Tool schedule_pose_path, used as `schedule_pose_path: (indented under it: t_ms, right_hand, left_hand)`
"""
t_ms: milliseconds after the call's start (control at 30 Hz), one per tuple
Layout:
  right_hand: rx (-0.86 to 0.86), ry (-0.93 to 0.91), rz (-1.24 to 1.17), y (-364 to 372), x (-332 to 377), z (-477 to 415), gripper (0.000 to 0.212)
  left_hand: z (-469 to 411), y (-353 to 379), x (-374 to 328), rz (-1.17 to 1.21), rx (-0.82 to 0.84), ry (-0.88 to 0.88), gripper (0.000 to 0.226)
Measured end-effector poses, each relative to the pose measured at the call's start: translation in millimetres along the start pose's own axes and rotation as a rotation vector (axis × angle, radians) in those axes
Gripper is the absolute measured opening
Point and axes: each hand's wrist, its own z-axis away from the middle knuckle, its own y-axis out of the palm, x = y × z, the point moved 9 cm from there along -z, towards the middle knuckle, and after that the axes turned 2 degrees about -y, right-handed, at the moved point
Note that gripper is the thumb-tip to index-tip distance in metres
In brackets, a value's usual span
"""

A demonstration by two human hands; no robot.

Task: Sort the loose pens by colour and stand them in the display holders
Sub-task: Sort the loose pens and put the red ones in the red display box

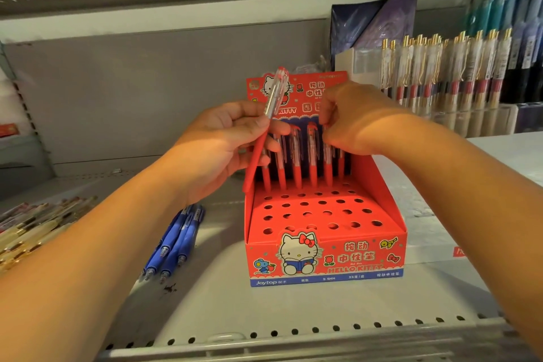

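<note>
A red cardboard display holder [326,256] with a cat cartoon stands on the shelf, its top full of round holes. Several red pens [297,164] stand in its back row. My left hand [217,144] grips a red pen [258,156] with a clear upper barrel, tilted, tip down just left of the holder's back corner. My right hand [358,117] is over the back row, fingers pinched on the top of a standing red pen; the grip itself is partly hidden. Several loose blue pens [176,244] lie on the shelf left of the holder.
A pile of gold-clipped pens [32,226] lies at the far left. A clear holder with gold-clipped pens [440,76] stands at the back right, folders [373,29] behind it. The perforated shelf edge [293,332] runs along the front, and an upper shelf hangs overhead.
</note>
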Motion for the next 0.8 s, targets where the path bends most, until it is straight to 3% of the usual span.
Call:
schedule_pose_path:
  t_ms: [200,367,433,600,800]
  right_hand:
    - [-0.08,-0.049,-0.08,-7.3,3.8,-5.5,0.017]
    - [-0.211,-0.202,-0.872,-23.7,20.5,-1.2,0.011]
    - [-0.216,-0.221,-1.043,-25.8,22.0,1.7,0.013]
    - [-0.17,-0.2,-1.067,-19.4,23.8,3.5,0.018]
    - [-0.269,-0.143,-0.984,-32.4,10.7,0.2,0.021]
  left_hand:
    - [-1.0,-7.0,0.0,0.016,-0.065,0.003,0.029]
    - [0.6,-1.5,-2.9,0.007,-0.021,0.035,0.022]
    - [1.3,-0.1,-3.3,-0.008,-0.018,0.041,0.026]
    - [2.4,3.0,-7.0,-0.052,-0.032,0.079,0.029]
    - [-1.4,-14.3,-14.9,-0.221,-0.177,0.134,0.026]
